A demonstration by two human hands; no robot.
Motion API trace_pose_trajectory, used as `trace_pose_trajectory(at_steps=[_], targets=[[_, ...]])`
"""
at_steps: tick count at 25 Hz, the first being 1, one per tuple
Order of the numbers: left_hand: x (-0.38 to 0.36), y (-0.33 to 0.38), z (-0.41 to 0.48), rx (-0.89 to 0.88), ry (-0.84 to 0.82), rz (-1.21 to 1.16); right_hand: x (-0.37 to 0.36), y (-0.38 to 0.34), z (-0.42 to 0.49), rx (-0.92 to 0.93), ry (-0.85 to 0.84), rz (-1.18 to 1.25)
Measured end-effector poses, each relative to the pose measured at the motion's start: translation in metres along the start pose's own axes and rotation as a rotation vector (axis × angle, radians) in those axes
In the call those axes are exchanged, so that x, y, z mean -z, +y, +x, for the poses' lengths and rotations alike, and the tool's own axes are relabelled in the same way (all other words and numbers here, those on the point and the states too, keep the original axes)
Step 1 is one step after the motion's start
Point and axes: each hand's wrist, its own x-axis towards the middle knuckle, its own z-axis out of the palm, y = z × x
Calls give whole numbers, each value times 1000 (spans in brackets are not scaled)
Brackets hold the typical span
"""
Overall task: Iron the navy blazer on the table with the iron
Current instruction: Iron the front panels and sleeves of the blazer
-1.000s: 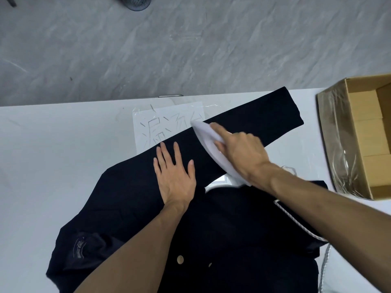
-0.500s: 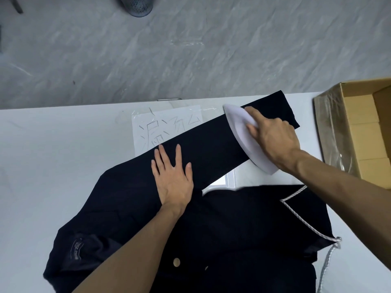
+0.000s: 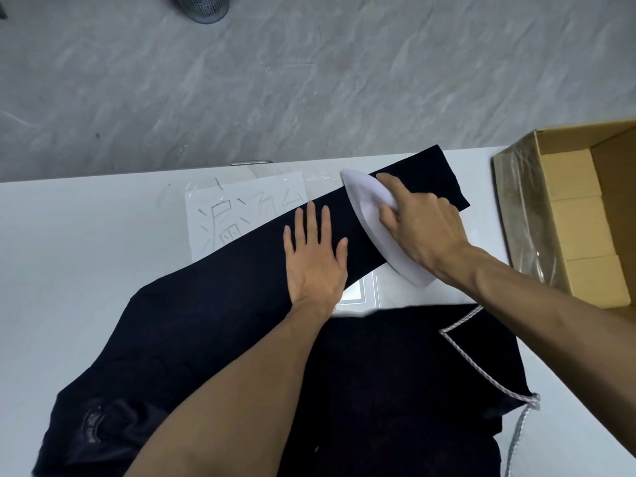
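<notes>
The navy blazer [image 3: 213,325] lies spread on the white table [image 3: 69,256], one sleeve stretched up and to the right. A white iron [image 3: 371,218] sits across that sleeve near its cuff end. My right hand [image 3: 423,228] grips the iron's handle from above. My left hand [image 3: 315,259] presses flat on the sleeve, fingers straight, just left of the iron. The iron's white braided cord [image 3: 471,363] runs over the blazer body to the table's right edge.
A sheet of paper with writing under clear film [image 3: 241,215] lies partly beneath the sleeve. An open cardboard box [image 3: 578,218] with tan blocks stands at the table's right end. A mesh bin [image 3: 203,6] stands on the grey floor beyond the table.
My right hand slid the iron along the sleeve from its middle up toward the cuff. My left hand moved a little further up the sleeve, still flat.
</notes>
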Motion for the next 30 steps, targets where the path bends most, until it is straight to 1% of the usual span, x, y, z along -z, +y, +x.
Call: trace_pose_trajectory(at_steps=[2, 3, 5, 6, 8, 10, 12, 14, 16, 20, 23, 26, 28, 30], targets=[[1, 2, 0, -14, 9, -10, 5, 2, -2, 0, -46, 91], [2, 3, 2, -14, 4, -15, 6, 3, -4, 29, -56, 79], [4, 2, 2, -15, -2, -9, 8, 4, -9, 77, -32, -51], [4, 1, 1, -13, -2, -9, 8, 4, -10, 72, -10, -97], [4, 2, 1, -7, 1, -15, 7, 4, -10, 47, -12, -90], [5, 3, 1, -4, -2, -23, 4, 0, -8, 69, -37, -44], [5, 3, 2, -8, -9, -20, -1, -8, -9, 120, -43, -80], [5, 3, 2, -5, -14, -20, -2, -18, -10, 132, -28, -149], [6, 3, 2, 2, -18, -29, 0, -14, -9, 100, -28, -168], [7, 4, 2, 0, -30, -31, 16, 18, 2, -15, -44, -129], [8, 3, 2, 4, -37, -25, 21, 20, 3, -37, -58, -167], [7, 5, 3, 3, -29, -24, 20, 18, 3, -22, -21, -197], [7, 4, 3, 4, -31, -34, 21, 31, 11, -54, 26, -224], [6, 4, 2, 0, -27, -29, 29, 52, 22, -101, 32, -189]])
